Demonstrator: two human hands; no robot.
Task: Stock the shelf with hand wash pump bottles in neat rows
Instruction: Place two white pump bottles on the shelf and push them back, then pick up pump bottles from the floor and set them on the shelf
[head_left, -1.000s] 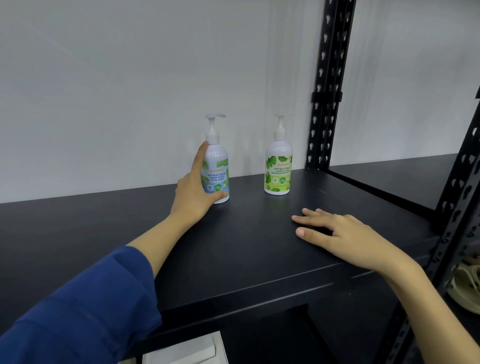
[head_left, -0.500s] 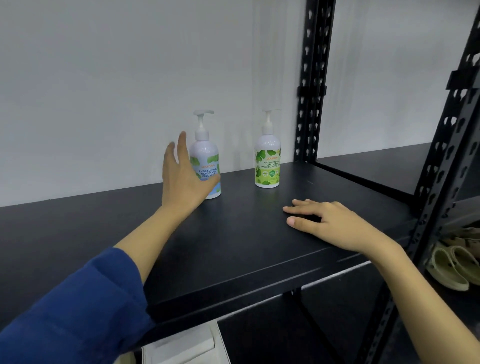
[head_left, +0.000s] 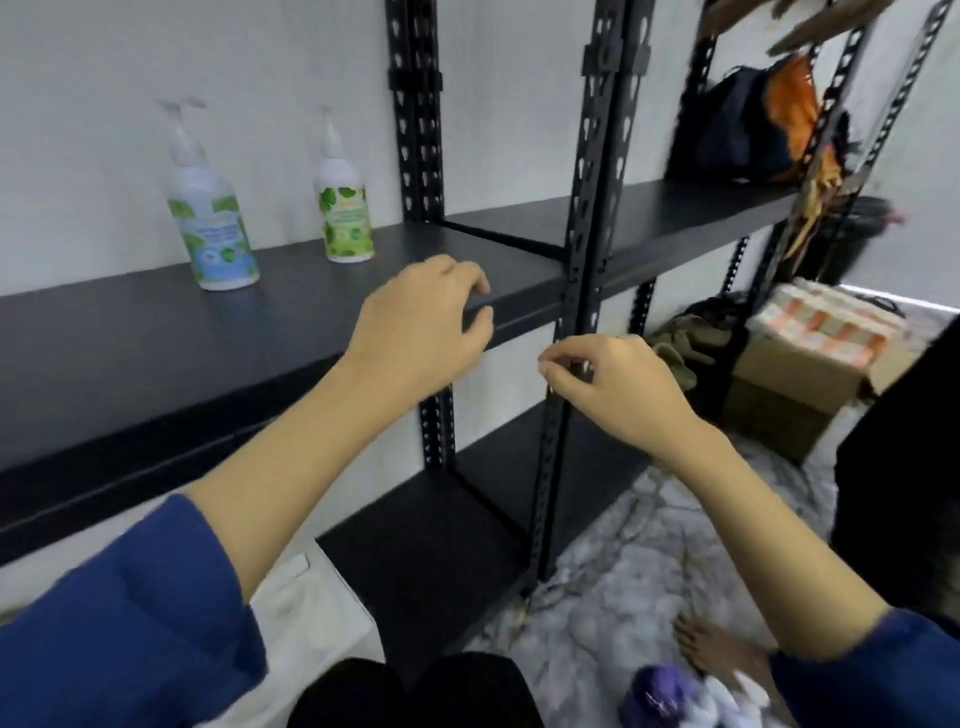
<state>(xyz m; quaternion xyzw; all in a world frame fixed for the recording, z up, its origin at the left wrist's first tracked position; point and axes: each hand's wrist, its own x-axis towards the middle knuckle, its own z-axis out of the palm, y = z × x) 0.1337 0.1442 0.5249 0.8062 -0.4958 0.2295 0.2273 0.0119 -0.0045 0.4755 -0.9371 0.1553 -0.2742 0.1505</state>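
Note:
Two white pump bottles stand upright at the back of the black shelf (head_left: 130, 353): a blue-labelled bottle (head_left: 208, 218) on the left and a green-labelled bottle (head_left: 345, 205) to its right, with a gap between them. My left hand (head_left: 421, 332) hovers in front of the shelf's front edge, fingers loosely curled, holding nothing. My right hand (head_left: 613, 387) hangs lower and to the right, in front of the black upright post (head_left: 587, 249), fingers loosely curled and empty. The frame is motion-blurred.
A lower black shelf (head_left: 441, 545) lies beneath. A purple-capped object (head_left: 657, 696) lies on the marble floor beside a bare foot (head_left: 711, 642). A cardboard box (head_left: 800, 384) of orange-and-white packs stands at the right. Bags (head_left: 753, 124) sit on the neighbouring shelf.
My left hand let go of the blue-labelled bottle and pulled back off the shelf. My right hand lifted off the shelf top. The view swung right and down.

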